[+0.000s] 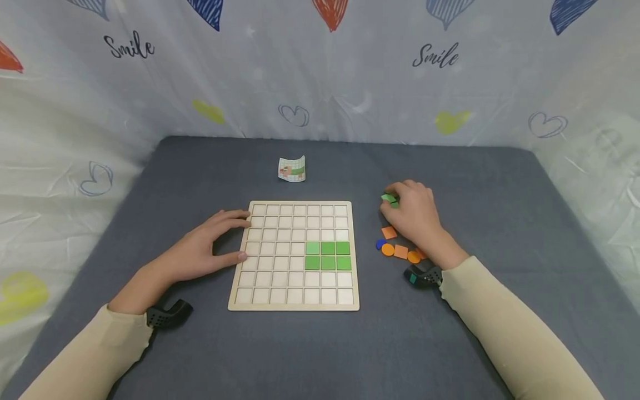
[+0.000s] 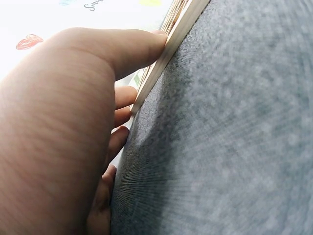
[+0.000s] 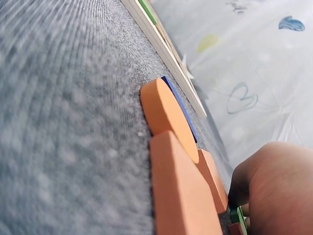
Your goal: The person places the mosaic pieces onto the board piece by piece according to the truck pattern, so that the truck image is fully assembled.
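My left hand (image 1: 200, 247) lies along the left edge of a wooden grid board (image 1: 295, 307), fingers and thumb extended with their tips at its rim. Two rows of green square tiles (image 1: 327, 248) fill cells at the board's right side, one a lighter green. To the right of the board, my right hand (image 1: 412, 211) pinches a green tile (image 1: 387, 197) between thumb and fingers; more green shows beneath it, partly hidden by the hand. In the right wrist view, a green edge (image 3: 239, 219) shows at the fingertips.
Closer to me than the right hand lie orange square tiles (image 1: 389, 232), orange discs (image 1: 388, 250) and a blue disc (image 1: 380, 244), partly covered. Beyond the board stands a small curled card (image 1: 292, 169) with a coloured grid picture. A grey cloth (image 1: 200, 355) covers the table.
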`<state>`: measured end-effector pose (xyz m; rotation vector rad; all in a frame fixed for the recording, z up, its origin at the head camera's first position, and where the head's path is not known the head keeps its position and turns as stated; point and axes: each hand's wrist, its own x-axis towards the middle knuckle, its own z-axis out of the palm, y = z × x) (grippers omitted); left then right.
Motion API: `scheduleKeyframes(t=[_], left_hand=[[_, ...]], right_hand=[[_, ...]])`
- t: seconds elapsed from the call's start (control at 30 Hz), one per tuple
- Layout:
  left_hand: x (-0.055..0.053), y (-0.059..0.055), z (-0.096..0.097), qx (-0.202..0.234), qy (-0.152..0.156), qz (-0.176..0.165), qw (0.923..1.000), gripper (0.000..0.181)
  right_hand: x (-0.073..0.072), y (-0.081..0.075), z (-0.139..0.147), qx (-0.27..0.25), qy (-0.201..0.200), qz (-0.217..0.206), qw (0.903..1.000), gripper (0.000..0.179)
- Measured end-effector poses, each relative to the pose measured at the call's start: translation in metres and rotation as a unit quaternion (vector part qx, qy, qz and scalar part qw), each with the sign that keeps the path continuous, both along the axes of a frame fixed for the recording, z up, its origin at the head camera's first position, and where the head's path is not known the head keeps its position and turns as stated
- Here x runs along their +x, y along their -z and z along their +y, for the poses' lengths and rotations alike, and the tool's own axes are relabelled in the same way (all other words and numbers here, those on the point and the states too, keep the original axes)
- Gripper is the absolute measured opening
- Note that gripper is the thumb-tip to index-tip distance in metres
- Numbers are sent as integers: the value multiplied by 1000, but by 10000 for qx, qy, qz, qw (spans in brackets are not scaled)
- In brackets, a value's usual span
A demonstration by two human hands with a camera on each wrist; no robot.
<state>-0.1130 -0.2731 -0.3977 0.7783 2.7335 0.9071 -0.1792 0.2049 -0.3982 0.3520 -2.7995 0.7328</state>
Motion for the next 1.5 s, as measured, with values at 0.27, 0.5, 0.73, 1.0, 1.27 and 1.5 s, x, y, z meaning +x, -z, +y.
scheduleKeyframes(t=[0.27, 0.5, 0.73, 1.0, 1.27, 1.5], left_hand=[[1, 1, -3, 99, 24, -25, 9999, 63], [0, 0, -2, 87, 80, 17, 9999, 63], [0, -3, -1, 61, 131, 37, 9999, 64], [0, -1, -1, 40, 106, -13, 9999, 65], [-3, -1, 0, 24, 140, -23, 9999, 66], [-3, -2, -2, 20, 109, -20, 9999, 65]], right_hand=[[3, -1, -8, -14, -153, 129, 9998, 30], [10, -6, -19, -38, -373, 161, 9992, 27], [20, -11, -37, -312, -765, -50, 9966, 26], [34, -12, -57, -481, -1572, 22, 9864, 29], [47, -14, -68, -634, -1962, -206, 9783, 28], [49, -18, -77, -722, -2054, -291, 9756, 29]])
